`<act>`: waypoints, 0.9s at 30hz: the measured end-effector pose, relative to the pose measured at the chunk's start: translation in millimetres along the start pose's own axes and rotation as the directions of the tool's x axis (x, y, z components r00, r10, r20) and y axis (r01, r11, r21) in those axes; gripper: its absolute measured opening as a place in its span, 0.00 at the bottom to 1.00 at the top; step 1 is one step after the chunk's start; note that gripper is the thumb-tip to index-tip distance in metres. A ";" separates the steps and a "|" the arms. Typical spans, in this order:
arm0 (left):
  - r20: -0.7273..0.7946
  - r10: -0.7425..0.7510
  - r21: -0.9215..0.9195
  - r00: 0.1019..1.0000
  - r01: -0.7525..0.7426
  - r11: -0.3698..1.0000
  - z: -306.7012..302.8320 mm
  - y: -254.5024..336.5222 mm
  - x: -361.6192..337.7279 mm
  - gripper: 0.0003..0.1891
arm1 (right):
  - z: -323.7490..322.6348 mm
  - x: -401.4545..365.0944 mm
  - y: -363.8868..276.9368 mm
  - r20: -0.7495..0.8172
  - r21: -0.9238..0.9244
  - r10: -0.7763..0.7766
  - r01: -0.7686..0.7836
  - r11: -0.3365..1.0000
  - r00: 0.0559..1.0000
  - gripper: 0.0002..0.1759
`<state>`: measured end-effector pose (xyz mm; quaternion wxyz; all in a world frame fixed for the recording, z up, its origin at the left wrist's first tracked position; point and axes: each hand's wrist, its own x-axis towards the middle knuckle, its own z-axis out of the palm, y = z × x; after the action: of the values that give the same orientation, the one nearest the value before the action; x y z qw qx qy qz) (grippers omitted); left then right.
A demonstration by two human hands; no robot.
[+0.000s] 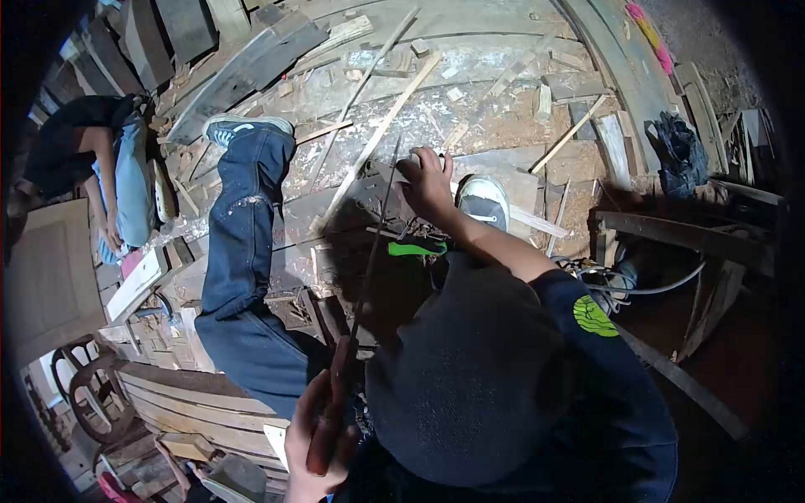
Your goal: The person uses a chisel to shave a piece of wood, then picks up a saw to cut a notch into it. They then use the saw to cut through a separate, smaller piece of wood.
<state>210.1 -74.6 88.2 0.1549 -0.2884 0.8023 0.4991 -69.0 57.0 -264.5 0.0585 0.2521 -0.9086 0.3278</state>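
Observation:
My left hand (314,432) is at the bottom, wrapped round the reddish-brown handle of a handsaw (369,268). Its long thin blade, seen almost edge-on, points up and away from me. Near the blade's far end is my right hand (429,183), with its fingers curled; what they hold, if anything, I cannot make out. A bright green strip (417,249) lies below that hand. The dark cap (478,369) hides much of the lower middle. My legs are spread, with one shoe (247,127) at the upper left and the other shoe (484,201) beyond my right hand.
Wood strips (377,142) and offcuts litter the floor. At the left another person (92,159) bends beside a wooden panel (50,277). A second person's arm (174,469) shows at the lower left. A black plastic bag (677,155) and a wooden frame (688,239) stand right.

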 end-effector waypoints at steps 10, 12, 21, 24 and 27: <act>-0.044 -0.074 0.088 0.996 0.077 0.993 -9.4 -1.4 -16.5 0.38 | -2.5 5.4 -5.0 0.104 -0.065 0.059 -0.052 0.997 0.993 0.23; -0.039 -0.073 0.075 0.997 0.075 0.994 -6.0 -3.4 -19.3 0.38 | -3.2 3.8 -2.2 0.099 -0.074 0.042 -0.034 0.997 0.994 0.24; -0.018 -0.113 0.024 0.993 0.114 0.993 -3.3 5.8 -23.3 0.35 | -8.5 4.2 -6.5 0.162 -0.139 0.055 -0.032 0.990 0.985 0.24; -0.002 -0.095 -0.004 0.995 0.095 0.995 -1.0 -6.0 -16.4 0.35 | -5.6 3.0 -3.3 0.148 -0.132 0.036 -0.017 0.991 0.988 0.23; 0.005 0.103 0.094 0.995 -0.103 0.990 5.9 -19.9 -9.3 0.33 | -3.4 2.0 -2.0 0.147 -0.140 0.032 -0.011 0.990 0.989 0.23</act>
<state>229.5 -73.1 76.3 0.1423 -0.2389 0.8388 0.4680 -70.0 57.0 -260.2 0.0041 0.2614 -0.9337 0.2449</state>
